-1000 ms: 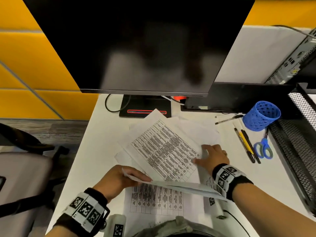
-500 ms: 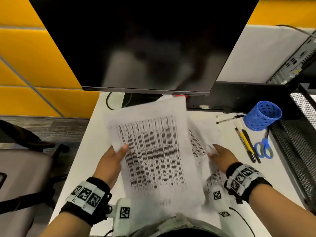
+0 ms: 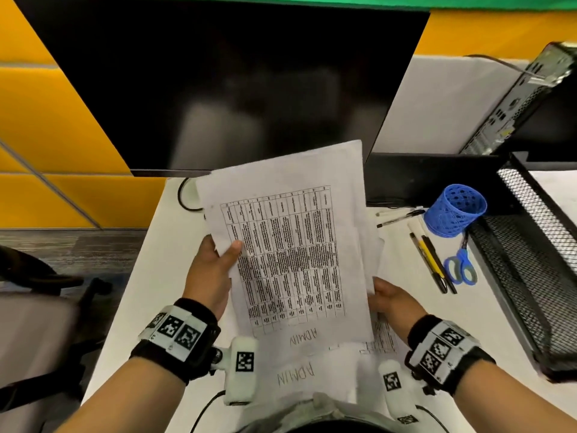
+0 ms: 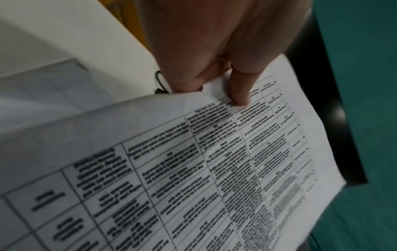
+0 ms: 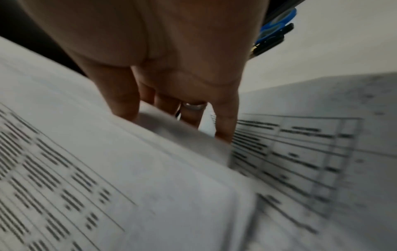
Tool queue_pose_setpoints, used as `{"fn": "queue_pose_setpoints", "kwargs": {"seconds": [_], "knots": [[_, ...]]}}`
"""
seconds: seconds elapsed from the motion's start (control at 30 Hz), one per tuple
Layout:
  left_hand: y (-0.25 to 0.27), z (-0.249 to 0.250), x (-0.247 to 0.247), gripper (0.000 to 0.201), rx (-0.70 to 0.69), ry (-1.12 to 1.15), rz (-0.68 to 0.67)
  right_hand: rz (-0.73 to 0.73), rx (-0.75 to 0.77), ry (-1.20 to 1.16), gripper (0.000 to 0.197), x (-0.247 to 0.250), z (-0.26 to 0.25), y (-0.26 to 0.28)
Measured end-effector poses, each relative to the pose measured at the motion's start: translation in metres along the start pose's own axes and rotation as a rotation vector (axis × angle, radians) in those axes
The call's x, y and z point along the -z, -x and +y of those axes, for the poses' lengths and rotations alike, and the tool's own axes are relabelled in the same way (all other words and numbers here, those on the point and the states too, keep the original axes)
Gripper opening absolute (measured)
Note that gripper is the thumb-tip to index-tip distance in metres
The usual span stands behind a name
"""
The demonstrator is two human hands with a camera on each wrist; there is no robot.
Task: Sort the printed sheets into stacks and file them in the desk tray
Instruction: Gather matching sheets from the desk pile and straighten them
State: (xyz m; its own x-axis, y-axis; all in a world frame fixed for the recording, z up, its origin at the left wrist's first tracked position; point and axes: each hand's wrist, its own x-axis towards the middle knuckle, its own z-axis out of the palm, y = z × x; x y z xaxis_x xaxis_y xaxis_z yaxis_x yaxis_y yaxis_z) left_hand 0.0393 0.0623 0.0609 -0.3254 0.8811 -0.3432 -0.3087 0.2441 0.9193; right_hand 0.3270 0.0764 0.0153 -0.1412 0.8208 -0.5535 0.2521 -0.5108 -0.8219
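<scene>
I hold a printed sheet (image 3: 296,260) with a dense table and a handwritten "ADMIN" upright over the desk. My left hand (image 3: 224,254) pinches its left edge, thumb on the printed face and fingers behind; the left wrist view shows the same pinch of that hand (image 4: 214,91) on the sheet (image 4: 214,169). My right hand (image 3: 379,295) grips the lower right edge, fingers hidden behind the paper. In the right wrist view its thumb lies on top and its fingers (image 5: 191,117) go under. More sheets (image 3: 299,376) lie on the desk. The black mesh desk tray (image 3: 530,260) stands at the right.
A dark monitor (image 3: 218,89) fills the back of the white desk (image 3: 150,276). A blue mesh pen cup (image 3: 452,210), several pens (image 3: 431,260) and blue scissors (image 3: 462,267) lie between the papers and the tray. A computer tower (image 3: 524,98) stands far right, an office chair (image 3: 37,307) at left.
The left hand has lifted the sheet and turned it upright. The right hand has left the pile on the desk and taken the sheet's lower right edge.
</scene>
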Motion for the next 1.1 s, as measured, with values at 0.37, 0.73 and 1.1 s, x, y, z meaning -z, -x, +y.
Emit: {"fn": "queue_pose_setpoints", "kwargs": {"seconds": [0.37,0.73,1.1], "knots": [[0.042,0.036,-0.033,0.039,-0.577,-0.255,-0.013,0.26,0.586,0.056,0.03,-0.028,-0.082,0.028],[0.031,0.0,-0.025,0.029,-0.371,-0.294,-0.084,0.256,0.424,0.192,0.038,-0.036,-0.043,0.023],[0.029,-0.019,-0.034,0.035,-0.172,-0.352,-0.15,0.21,0.245,0.261,0.036,-0.024,-0.034,0.017]]}}
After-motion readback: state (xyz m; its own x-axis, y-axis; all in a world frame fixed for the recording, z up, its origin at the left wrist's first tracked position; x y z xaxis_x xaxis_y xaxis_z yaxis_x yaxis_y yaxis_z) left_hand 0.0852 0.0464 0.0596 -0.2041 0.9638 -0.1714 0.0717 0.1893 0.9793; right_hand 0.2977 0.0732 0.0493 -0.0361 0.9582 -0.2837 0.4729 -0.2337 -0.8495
